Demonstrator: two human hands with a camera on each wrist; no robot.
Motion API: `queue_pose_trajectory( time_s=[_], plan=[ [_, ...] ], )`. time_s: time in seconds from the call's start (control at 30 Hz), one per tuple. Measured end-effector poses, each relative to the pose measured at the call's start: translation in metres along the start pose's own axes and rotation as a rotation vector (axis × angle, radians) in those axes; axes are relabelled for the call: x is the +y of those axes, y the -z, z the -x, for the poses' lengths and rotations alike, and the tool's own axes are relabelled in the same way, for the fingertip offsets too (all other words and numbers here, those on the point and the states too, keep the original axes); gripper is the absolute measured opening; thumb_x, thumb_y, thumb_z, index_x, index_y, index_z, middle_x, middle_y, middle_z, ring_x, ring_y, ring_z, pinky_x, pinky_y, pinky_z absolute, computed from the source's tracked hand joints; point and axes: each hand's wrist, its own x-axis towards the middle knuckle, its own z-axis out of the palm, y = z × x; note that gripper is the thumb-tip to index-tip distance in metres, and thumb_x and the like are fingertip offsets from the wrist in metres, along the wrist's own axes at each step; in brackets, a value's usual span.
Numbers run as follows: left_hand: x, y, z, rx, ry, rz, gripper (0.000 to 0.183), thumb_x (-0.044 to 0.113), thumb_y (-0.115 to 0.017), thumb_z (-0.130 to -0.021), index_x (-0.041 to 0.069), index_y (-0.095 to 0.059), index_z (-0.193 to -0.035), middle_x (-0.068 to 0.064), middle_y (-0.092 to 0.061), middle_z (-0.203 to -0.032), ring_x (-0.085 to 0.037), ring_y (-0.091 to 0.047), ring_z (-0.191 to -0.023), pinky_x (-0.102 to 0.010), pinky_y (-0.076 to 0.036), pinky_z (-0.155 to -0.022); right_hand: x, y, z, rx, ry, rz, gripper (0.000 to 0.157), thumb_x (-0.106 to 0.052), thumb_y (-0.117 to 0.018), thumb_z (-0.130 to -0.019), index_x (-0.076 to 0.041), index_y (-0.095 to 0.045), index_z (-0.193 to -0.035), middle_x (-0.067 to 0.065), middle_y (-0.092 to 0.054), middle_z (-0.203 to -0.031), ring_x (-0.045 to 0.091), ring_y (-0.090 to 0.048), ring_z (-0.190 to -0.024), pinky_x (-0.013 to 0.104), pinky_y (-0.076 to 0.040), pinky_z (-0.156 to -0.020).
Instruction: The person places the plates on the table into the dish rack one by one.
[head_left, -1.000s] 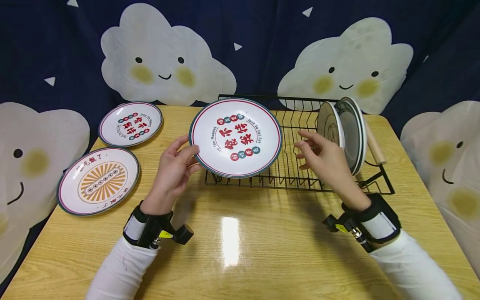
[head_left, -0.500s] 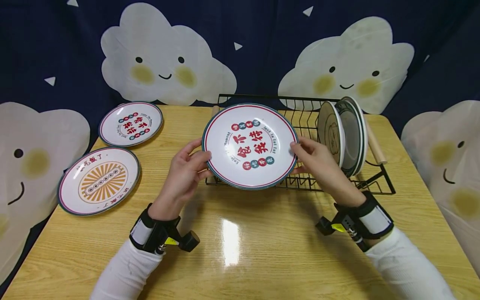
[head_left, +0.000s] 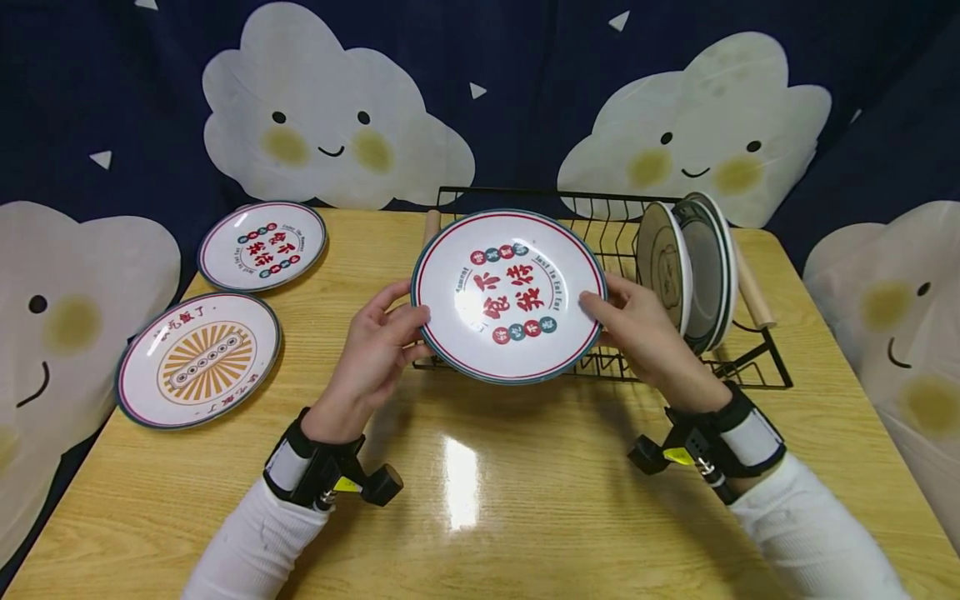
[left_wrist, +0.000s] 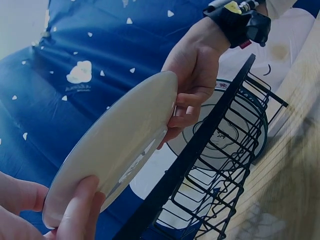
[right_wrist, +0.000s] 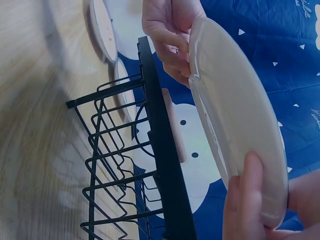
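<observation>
A white plate with red lettering and a red and teal rim is held up in front of the black wire dish rack, its printed face toward the head camera. My left hand pinches its left edge, thumb on the face. At the right edge my right hand grips it the same way. In the left wrist view, fingers press on the plate's plain underside. The right wrist view also shows fingers behind the plate, above the rack.
Several plates stand on edge at the rack's right end, beside a wooden handle. On the wooden table at left lie a plate with matching lettering and a plate with an orange sunburst. A cloud-print cloth hangs behind.
My right hand has moved left from the rack's standing plates and taken the held plate's right edge. The plate has shifted right and slightly down with my left hand.
</observation>
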Motion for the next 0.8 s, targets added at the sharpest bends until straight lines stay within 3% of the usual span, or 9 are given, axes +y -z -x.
queue_pose_trajectory(
  time_s=[0.47,0.8],
  plan=[
    [-0.002,0.002,-0.004,-0.018,-0.010,-0.054,0.044,0.003,-0.053,-0.090,0.008,-0.043,-0.132,-0.003,-0.061,-0.090,-0.010,-0.062,-0.070,-0.020,-0.055,-0.058,0.002,0.000,-0.001,0.013,0.051,-0.018,0.051,-0.016,-0.050,-0.094,0.003,-0.034,-0.138,0.013,-0.047,-0.105,0.013,-0.060,-0.080,0.029,-0.057,-0.072],
    [0.002,0.005,-0.011,-0.071,-0.049,-0.136,0.043,0.007,-0.052,-0.092,0.003,-0.043,-0.134,-0.004,-0.062,-0.094,-0.011,-0.062,-0.074,-0.023,-0.057,-0.064,-0.007,0.001,0.002,0.077,0.076,0.056,0.050,-0.021,-0.051,-0.093,0.000,-0.038,-0.137,0.014,-0.048,-0.105,0.014,-0.059,-0.079,0.028,-0.057,-0.068]
  ],
)
